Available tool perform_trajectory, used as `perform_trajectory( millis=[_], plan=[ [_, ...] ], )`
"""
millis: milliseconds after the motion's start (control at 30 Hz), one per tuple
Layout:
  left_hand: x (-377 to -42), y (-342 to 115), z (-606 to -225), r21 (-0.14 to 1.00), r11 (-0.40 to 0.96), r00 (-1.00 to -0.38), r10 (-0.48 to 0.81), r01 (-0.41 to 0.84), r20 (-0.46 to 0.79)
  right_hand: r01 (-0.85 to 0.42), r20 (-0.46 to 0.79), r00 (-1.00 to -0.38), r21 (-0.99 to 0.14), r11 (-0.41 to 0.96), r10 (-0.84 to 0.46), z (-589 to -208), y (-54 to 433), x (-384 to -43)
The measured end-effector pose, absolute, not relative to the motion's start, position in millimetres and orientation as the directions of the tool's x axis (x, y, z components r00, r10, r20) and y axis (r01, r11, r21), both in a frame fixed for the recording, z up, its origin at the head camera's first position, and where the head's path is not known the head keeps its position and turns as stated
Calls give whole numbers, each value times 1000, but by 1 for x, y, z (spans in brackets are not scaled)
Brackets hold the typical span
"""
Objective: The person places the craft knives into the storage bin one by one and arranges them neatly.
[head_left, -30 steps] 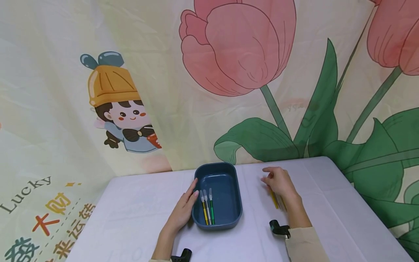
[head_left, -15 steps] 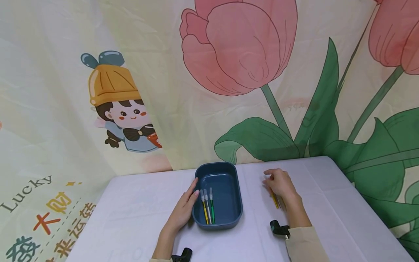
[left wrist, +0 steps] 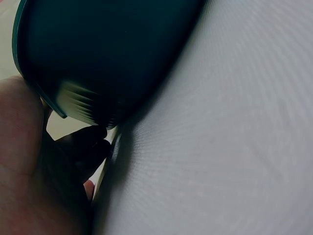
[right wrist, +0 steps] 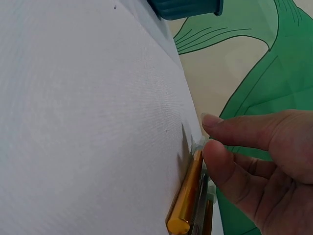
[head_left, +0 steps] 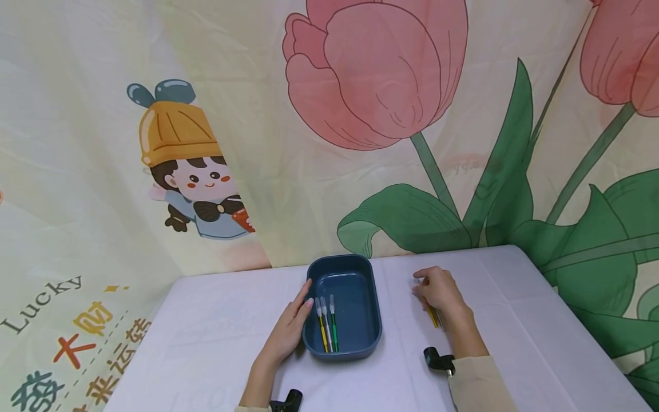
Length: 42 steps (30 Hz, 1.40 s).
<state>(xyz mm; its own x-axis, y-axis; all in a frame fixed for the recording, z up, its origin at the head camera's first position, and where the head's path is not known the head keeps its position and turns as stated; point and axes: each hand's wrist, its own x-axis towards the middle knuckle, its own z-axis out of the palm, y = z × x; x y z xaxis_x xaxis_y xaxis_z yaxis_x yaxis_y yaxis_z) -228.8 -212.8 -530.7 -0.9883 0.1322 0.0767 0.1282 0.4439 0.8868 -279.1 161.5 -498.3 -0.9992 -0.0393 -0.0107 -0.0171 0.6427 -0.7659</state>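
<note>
My left hand (head_left: 285,335) holds the left side of a dark blue plastic tray (head_left: 376,332), thumb at the rim and the other fingers along its outer wall. Three slim pens (head_left: 326,329) with clear tops lie inside, coloured yellow, silvery and green. Right of the tray, my right hand (head_left: 440,292) is low over more pens on the table, partly hidden under it. In the right wrist view, an orange-gold pen (right wrist: 185,205) lies beside a silvery pen (right wrist: 199,208), another gold one behind. Thumb and index finger are slightly apart, right at the gold pen's clear end.
A white cloth covers the table (head_left: 216,337), whose back edge meets a printed backdrop (head_left: 247,143) with tulips and a cartoon figure. Black wrist cameras (head_left: 437,359) are strapped on both forearms.
My right hand has shifted slightly down towards the near side, covering a little more of the pens beneath it. The left hand, tray and pens inside stay in place.
</note>
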Motion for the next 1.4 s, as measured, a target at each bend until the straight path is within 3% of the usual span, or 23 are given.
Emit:
perform_trajectory(
  millis=[900, 1400],
  plan=[
    [-227, -211, -526, 891, 442, -991, 123, 102, 52, -44, -7, -997, -723, 689, -71, -497, 155, -277],
    [-227, -213, -528, 892, 440, -991, 120, 101, 53, -12, -77, -993, -694, 720, -91, -495, 148, -274]
  ],
)
